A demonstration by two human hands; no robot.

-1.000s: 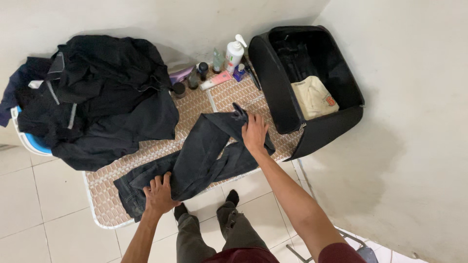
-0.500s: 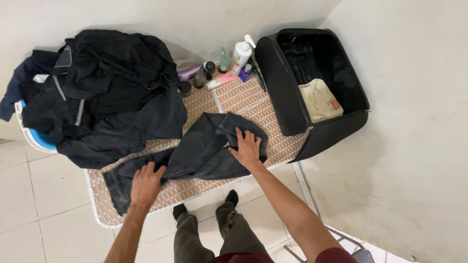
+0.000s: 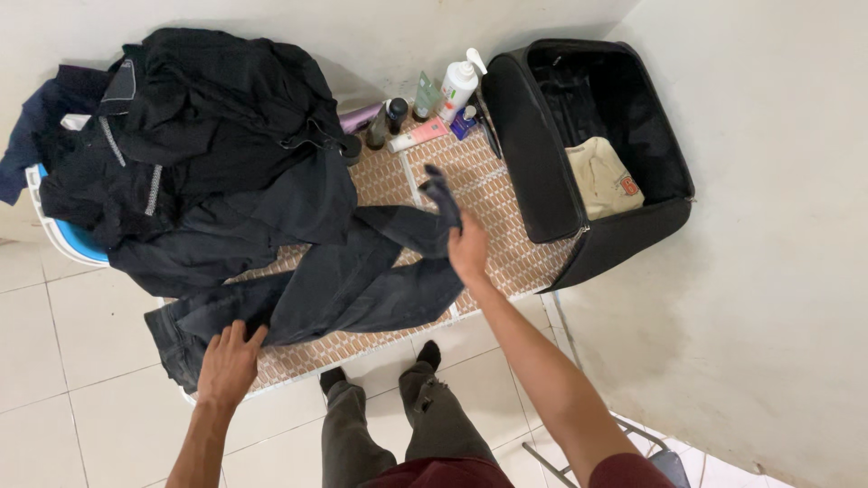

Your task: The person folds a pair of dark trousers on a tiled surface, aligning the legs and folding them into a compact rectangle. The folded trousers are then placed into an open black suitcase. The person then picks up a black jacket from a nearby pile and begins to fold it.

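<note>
**Dark jeans spread across the woven table, both hands on them**

So I'm looking down from the head cam and the dark jeans (image 3: pixel 353 280) are lying stretched out over the brown woven table top (image 3: pixel 506 226), running from the low left edge up toward the middle. My right hand (image 3: pixel 467 248) has one end of them pinched, fingers closed round a bunch of the fabric that sticks up above the hand, lifted a bit off the surface. My left hand (image 3: pixel 228 361) is down at the other end near the table's front-left corner, fingers spread flat and open, fingertips resting on the cloth, not gripping anything as far as I can see.

Stuff around: a big pile of black clothes (image 3: pixel 199 154) takes up the left half of the table and overlaps the jeans at its lower edge. Behind that there's a blue and white chair (image 3: pixel 63 239) peeking out. At the back by the wall sits a little cluster of toiletries, including a white pump bottle (image 3: pixel 458 84). On the right is an open black suitcase (image 3: pixel 533 163) with a folded cream shirt (image 3: pixel 601 176) inside. White tile floor (image 3: pixel 81 343) below, my legs in the middle
</note>
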